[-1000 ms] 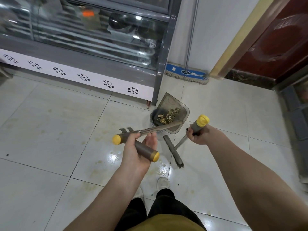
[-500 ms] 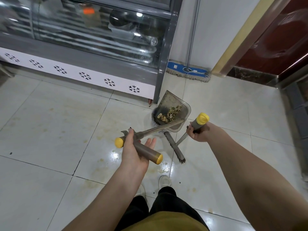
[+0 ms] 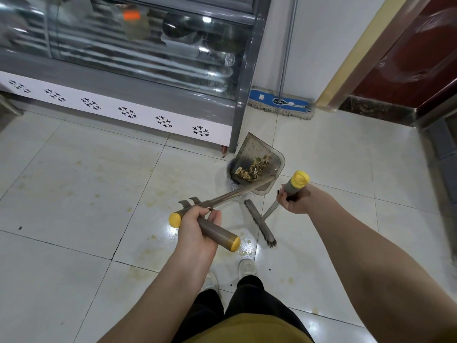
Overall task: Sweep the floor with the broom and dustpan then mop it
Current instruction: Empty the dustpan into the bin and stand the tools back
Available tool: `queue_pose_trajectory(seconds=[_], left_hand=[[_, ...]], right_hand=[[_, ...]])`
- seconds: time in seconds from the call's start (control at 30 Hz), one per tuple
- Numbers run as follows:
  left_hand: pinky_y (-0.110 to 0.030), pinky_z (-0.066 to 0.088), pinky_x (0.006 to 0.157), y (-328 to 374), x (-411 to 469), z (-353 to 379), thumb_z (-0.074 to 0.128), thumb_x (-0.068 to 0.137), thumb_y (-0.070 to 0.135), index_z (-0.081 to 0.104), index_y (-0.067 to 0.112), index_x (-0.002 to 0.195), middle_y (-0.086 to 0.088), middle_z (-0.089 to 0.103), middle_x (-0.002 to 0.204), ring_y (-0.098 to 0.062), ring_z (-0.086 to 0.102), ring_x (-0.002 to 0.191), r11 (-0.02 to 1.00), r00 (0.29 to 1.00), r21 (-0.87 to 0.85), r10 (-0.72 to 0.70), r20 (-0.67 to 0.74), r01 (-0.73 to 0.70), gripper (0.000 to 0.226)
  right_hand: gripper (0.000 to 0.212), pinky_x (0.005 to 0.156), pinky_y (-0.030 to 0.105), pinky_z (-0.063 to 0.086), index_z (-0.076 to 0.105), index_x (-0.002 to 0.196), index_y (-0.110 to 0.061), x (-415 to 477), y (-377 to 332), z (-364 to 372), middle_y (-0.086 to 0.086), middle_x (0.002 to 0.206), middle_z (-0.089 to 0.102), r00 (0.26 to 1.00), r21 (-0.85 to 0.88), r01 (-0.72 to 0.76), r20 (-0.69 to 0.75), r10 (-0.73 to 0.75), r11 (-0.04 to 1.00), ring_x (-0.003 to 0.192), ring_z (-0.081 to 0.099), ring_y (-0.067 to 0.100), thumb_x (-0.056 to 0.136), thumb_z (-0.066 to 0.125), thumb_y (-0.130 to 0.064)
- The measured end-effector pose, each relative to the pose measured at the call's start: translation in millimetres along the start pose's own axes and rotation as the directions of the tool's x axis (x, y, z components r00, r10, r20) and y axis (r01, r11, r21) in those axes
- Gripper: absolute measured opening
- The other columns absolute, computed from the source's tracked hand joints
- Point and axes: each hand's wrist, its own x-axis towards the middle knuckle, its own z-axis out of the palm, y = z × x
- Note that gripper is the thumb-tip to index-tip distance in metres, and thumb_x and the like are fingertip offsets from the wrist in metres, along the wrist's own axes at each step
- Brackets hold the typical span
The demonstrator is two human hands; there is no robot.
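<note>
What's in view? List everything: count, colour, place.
dustpan: one, grey, over the bin
debris: one pile, brownish, in the dustpan
bin: one, dark, mostly hidden under the dustpan
broom: one, grey, yellow cap, head low by the floor
mop: one, blue head, against the wall
display cooler: one, grey, back left
door: one, dark red, upper right
floor: pale tiles, stained
shoes: two, white, bottom centre
left hand: grips dustpan handle
right hand: grips broom handle

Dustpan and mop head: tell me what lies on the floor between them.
Nothing: only bare floor tile separates the dustpan from the mop head, as the head view shows.
</note>
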Motion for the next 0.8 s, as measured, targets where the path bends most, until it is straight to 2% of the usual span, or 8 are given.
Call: queue_pose_trajectory(seconds=[0.1, 0.17, 0.3, 0.47, 0.63, 0.8], left_hand=[[-0.03, 0.045, 0.1, 2.6, 1.2, -3.9, 0.054, 0.092, 0.009, 0.056, 0.006, 0.086, -0.006, 0.059, 0.098, -0.02, 0.06, 0.107, 0.999, 0.999, 0.017, 0.05, -0.017, -0.05, 0.007], [-0.026, 0.044, 0.095, 3.1, 0.8, -5.2, 0.057, 0.094, 0.025, 0.058, 0.01, 0.097, -0.001, 0.06, 0.093, -0.013, 0.06, 0.094, 0.996, 0.996, 0.039, 0.085, -0.017, -0.085, 0.016], [-0.028, 0.044, 0.094, 2.9, 3.9, -8.8, 0.055, 0.094, 0.035, 0.059, 0.014, 0.089, -0.003, 0.062, 0.09, -0.018, 0.058, 0.105, 0.994, 0.994, 0.029, 0.105, -0.036, -0.104, 0.021], [-0.03, 0.043, 0.104, 5.6, 5.5, -7.8, 0.054, 0.095, 0.027, 0.056, 0.013, 0.084, 0.002, 0.058, 0.084, -0.017, 0.058, 0.102, 0.988, 0.989, -0.054, 0.146, -0.022, -0.147, 0.018], [-0.031, 0.045, 0.103, 11.8, 15.8, -15.8, 0.057, 0.094, 0.025, 0.055, 0.009, 0.083, -0.007, 0.056, 0.11, -0.027, 0.055, 0.121, 0.99, 0.991, -0.058, 0.124, -0.042, -0.126, 0.019], [-0.032, 0.047, 0.101, 14.9, 12.9, -23.7, 0.058, 0.093, 0.022, 0.056, 0.008, 0.08, -0.009, 0.058, 0.095, -0.033, 0.053, 0.123, 0.995, 0.996, -0.055, 0.086, -0.026, -0.087, 0.019]], right_hand=[[0.03, 0.03, 0.016, 0.041, 0.044, 0.07, -0.006, 0.1, 1.3, -1.7, 0.012, 0.046, 0.05, 1.0, -0.007, 0.012, -0.005, -0.012, 1.0, 0.03, 0.051, 0.018, 0.098, 0.04, -0.017], [0.03, 0.03, 0.016, 0.041, 0.045, 0.07, -0.005, 0.4, 2.4, -2.7, 0.011, 0.049, 0.05, 1.0, -0.004, 0.012, -0.008, -0.012, 1.0, 0.031, 0.051, 0.017, 0.098, 0.04, -0.016], [0.03, 0.03, 0.016, 0.041, 0.045, 0.071, -0.004, 1.2, 5.1, -1.4, 0.011, 0.047, 0.05, 1.0, -0.024, 0.019, -0.02, -0.019, 1.0, 0.031, 0.051, 0.017, 0.098, 0.039, -0.016], [0.031, 0.03, 0.015, 0.041, 0.046, 0.072, -0.004, 0.5, 6.6, -1.5, 0.012, 0.046, 0.051, 1.0, -0.032, 0.025, -0.012, -0.025, 0.999, 0.031, 0.052, 0.018, 0.098, 0.039, -0.018], [0.031, 0.031, 0.016, 0.041, 0.046, 0.072, -0.004, -0.3, 2.9, -5.9, 0.012, 0.047, 0.051, 0.999, -0.015, 0.035, -0.015, -0.035, 0.999, 0.031, 0.052, 0.018, 0.099, 0.039, -0.017], [0.03, 0.031, 0.015, 0.041, 0.044, 0.072, -0.006, -2.4, 1.6, -5.0, 0.012, 0.045, 0.051, 0.999, -0.016, 0.047, -0.017, -0.047, 0.999, 0.03, 0.051, 0.018, 0.099, 0.037, -0.016]])
